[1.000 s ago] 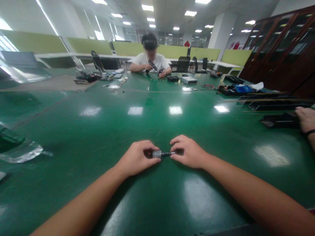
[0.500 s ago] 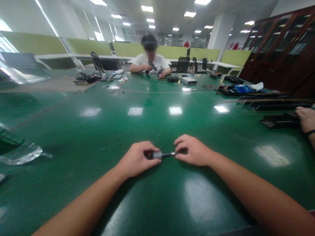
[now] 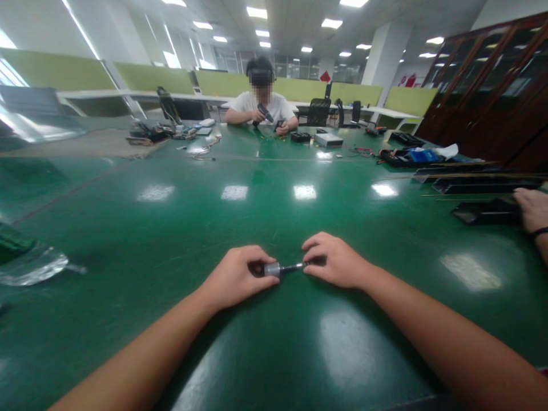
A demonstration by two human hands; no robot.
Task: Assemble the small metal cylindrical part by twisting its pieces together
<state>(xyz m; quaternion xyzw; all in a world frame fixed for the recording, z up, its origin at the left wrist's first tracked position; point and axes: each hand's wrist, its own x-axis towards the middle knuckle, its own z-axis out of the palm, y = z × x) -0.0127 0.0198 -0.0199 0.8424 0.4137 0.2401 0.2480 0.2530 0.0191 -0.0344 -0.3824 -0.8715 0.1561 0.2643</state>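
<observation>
Between my hands, just above or on the green tabletop, lies a small grey cylinder with a slim metal shaft (image 3: 273, 269); its exact kind is unclear. My left hand (image 3: 235, 275) has thumb and fingers closed around the thick grey end. At the other side, my right hand (image 3: 336, 260) pinches the shaft's thin tip between thumb and fingertips. The shaft points to the right, roughly level. My fingers hide both extreme ends of the piece.
Across the green table (image 3: 257, 222) a person (image 3: 263, 108) in white holds a dark tool. Another person's hand (image 3: 533, 208) rests by black channel pieces (image 3: 486, 211) at right. A clear plastic item (image 3: 38, 271) lies left; a tool case (image 3: 411, 157) stands far right.
My right hand has shifted very slightly left and up in view with the shaft's tip. Both hands keep their hold; the view has moved slightly.
</observation>
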